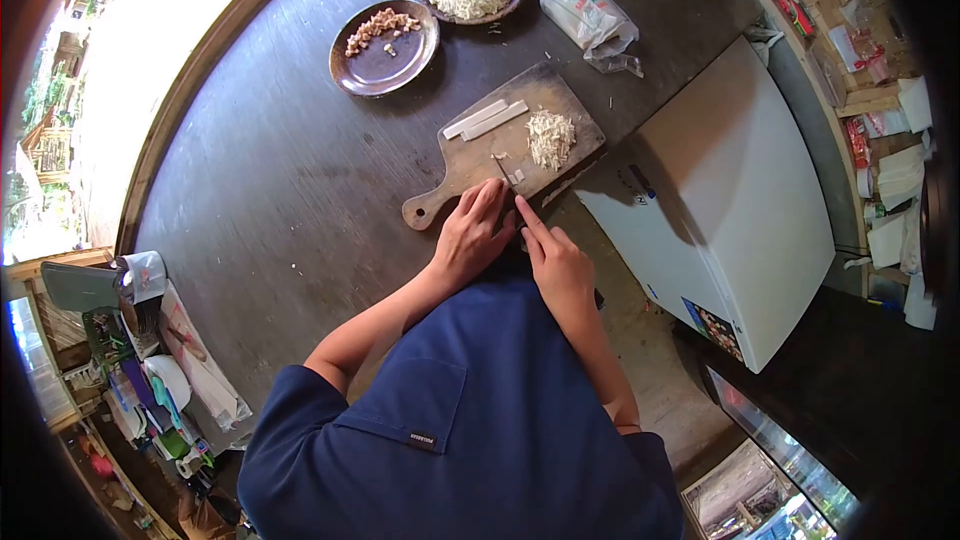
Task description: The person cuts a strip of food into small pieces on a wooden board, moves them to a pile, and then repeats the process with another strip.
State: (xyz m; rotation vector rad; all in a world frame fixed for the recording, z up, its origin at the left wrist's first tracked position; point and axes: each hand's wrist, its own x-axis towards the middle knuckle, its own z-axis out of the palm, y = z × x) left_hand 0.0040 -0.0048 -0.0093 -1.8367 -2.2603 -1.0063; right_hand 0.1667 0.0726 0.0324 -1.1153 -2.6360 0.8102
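One finger of my right hand (562, 265) lay along the gripped knife (507, 174); my left hand (468, 237) bunched at the cutting board's (463, 168) near edge, tips best tucked back; pale strips (497, 121) lay by the left corner.

from my remote seat i see a dark, scuffed table (270, 150) with a curved far edge. on it, close to the near edge, i have a wooden board (462, 166), its handle pointing down and left. farther back i find a brown-rimmed plate (392, 66) and, just beside it, a second dish (519, 2). a crumpled plastic bag (588, 22) lies to their right, and i spot a tiny pale scrap (294, 266) left of the board.
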